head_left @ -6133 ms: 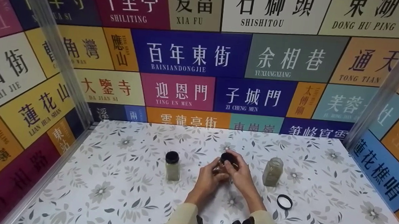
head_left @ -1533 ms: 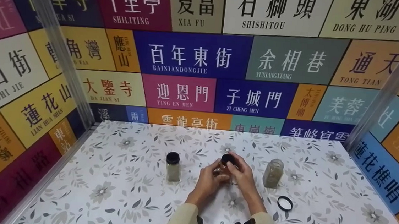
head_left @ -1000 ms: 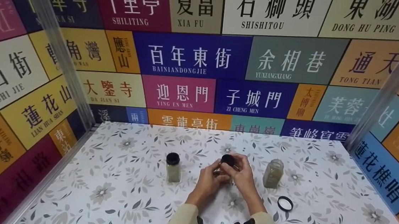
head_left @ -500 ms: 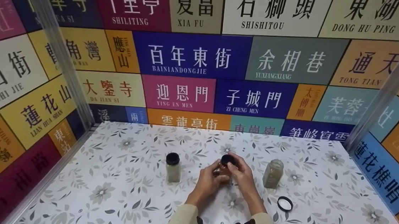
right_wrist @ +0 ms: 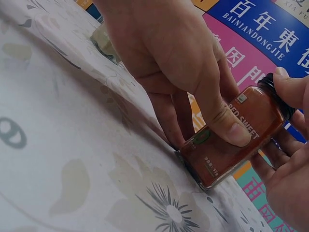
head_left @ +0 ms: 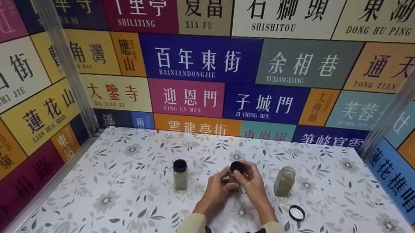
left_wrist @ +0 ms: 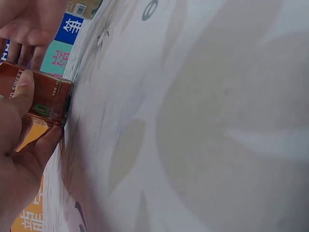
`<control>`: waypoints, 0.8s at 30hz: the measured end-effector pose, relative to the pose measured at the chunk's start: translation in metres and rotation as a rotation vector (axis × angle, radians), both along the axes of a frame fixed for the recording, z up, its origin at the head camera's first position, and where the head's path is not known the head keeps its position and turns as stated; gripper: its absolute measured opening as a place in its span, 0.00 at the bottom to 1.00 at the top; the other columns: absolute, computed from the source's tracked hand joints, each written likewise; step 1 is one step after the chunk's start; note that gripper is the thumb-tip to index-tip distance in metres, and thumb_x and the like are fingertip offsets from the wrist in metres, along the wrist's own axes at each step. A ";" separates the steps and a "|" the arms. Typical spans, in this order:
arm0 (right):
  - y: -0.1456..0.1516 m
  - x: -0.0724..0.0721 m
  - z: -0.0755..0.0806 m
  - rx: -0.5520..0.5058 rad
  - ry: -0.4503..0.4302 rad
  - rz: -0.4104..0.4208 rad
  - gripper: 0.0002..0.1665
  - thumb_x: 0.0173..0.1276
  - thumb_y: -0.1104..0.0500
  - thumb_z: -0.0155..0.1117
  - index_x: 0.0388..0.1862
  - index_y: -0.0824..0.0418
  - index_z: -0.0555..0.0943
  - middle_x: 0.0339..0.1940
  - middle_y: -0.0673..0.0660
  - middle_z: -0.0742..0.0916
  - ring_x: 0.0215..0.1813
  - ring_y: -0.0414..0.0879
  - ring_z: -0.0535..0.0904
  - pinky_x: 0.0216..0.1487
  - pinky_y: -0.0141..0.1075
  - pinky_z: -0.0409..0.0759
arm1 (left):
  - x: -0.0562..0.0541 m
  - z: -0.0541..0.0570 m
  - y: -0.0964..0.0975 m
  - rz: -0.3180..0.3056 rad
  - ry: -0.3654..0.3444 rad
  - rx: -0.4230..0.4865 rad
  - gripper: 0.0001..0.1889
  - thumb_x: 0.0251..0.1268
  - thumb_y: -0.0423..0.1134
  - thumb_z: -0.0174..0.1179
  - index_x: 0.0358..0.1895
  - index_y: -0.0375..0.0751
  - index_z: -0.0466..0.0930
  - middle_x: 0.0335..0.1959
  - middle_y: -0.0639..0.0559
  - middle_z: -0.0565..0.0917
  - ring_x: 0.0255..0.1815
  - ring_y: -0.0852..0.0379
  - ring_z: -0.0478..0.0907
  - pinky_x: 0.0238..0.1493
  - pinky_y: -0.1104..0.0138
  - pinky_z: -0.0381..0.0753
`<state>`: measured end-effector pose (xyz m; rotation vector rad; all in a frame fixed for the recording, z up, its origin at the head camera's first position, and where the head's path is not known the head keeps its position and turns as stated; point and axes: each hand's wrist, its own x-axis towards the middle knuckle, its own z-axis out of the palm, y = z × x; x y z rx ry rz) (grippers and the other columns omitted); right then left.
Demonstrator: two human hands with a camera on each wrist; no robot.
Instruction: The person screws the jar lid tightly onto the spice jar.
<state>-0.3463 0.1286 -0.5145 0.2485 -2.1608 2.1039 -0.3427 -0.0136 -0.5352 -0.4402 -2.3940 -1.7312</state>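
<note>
A glass spice jar (right_wrist: 212, 159) with red-brown contents, labelled "RED SWEET", stands between the hands at mid-table. My left hand (head_left: 218, 186) grips its body, the thumb across the label in the right wrist view. Around the black lid (head_left: 236, 166) on top, my right hand (head_left: 252, 181) curls its thumb and fingers. In the left wrist view the jar's lower part (left_wrist: 48, 94) shows, while its lid is out of frame. To the left stands a black-topped jar (head_left: 180, 179) of pale greenish contents. A similar jar (head_left: 284, 182), without a lid, is on the right.
A loose black lid (head_left: 297, 213) with a white inside lies on the table in front of the right-hand jar. The leaf-patterned tablecloth (head_left: 130, 206) covers the table. Panels with printed place names (head_left: 197, 56) enclose the back and sides.
The right thumb and fingers have shifted back and forth around the black lid. My left hand keeps its grip on the jar, and the other jars and loose lid stay put.
</note>
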 end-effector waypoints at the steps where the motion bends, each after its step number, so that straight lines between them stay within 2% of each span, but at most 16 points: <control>1: 0.001 0.000 0.000 -0.002 -0.002 0.005 0.30 0.73 0.61 0.63 0.70 0.68 0.67 0.69 0.64 0.78 0.73 0.55 0.72 0.68 0.28 0.73 | 0.000 0.000 0.000 0.000 0.004 0.001 0.33 0.60 0.36 0.69 0.70 0.40 0.72 0.61 0.38 0.82 0.53 0.44 0.87 0.54 0.67 0.86; 5: 0.002 0.001 0.000 -0.019 0.000 0.051 0.30 0.76 0.60 0.57 0.73 0.66 0.66 0.71 0.66 0.75 0.73 0.55 0.70 0.64 0.23 0.72 | 0.002 0.000 0.000 0.010 0.030 -0.028 0.33 0.60 0.36 0.68 0.70 0.38 0.72 0.61 0.37 0.82 0.54 0.44 0.86 0.56 0.66 0.85; 8: 0.003 0.001 0.000 -0.011 0.008 0.071 0.29 0.78 0.59 0.54 0.74 0.66 0.66 0.72 0.67 0.75 0.72 0.54 0.70 0.61 0.21 0.72 | 0.002 0.000 0.001 0.015 0.040 -0.046 0.31 0.61 0.37 0.68 0.70 0.40 0.73 0.61 0.38 0.82 0.56 0.44 0.85 0.58 0.65 0.84; 13: 0.002 0.000 -0.001 0.049 0.033 0.051 0.26 0.78 0.60 0.55 0.71 0.67 0.69 0.69 0.67 0.77 0.71 0.55 0.72 0.60 0.21 0.73 | 0.000 -0.001 0.001 0.009 0.034 -0.027 0.30 0.60 0.37 0.69 0.67 0.43 0.76 0.60 0.41 0.84 0.56 0.46 0.85 0.57 0.67 0.84; 19: 0.000 0.000 -0.002 0.064 0.065 0.015 0.25 0.76 0.63 0.57 0.69 0.69 0.69 0.68 0.67 0.77 0.71 0.59 0.72 0.59 0.19 0.72 | 0.000 -0.001 0.001 0.009 0.024 -0.010 0.29 0.59 0.36 0.69 0.66 0.42 0.77 0.58 0.40 0.84 0.53 0.47 0.87 0.55 0.69 0.85; 22: -0.001 -0.001 -0.003 0.069 0.067 0.007 0.25 0.75 0.63 0.58 0.68 0.68 0.69 0.67 0.67 0.78 0.71 0.58 0.72 0.62 0.21 0.73 | 0.000 -0.001 0.001 0.009 0.026 -0.015 0.30 0.59 0.36 0.69 0.67 0.43 0.76 0.59 0.40 0.84 0.53 0.47 0.87 0.54 0.69 0.85; 24: -0.001 -0.001 -0.003 0.064 0.061 0.013 0.25 0.75 0.63 0.59 0.68 0.67 0.69 0.68 0.66 0.77 0.71 0.58 0.72 0.67 0.28 0.73 | 0.000 -0.001 0.001 0.004 0.024 -0.012 0.30 0.59 0.36 0.69 0.67 0.44 0.76 0.60 0.40 0.84 0.53 0.47 0.87 0.53 0.69 0.85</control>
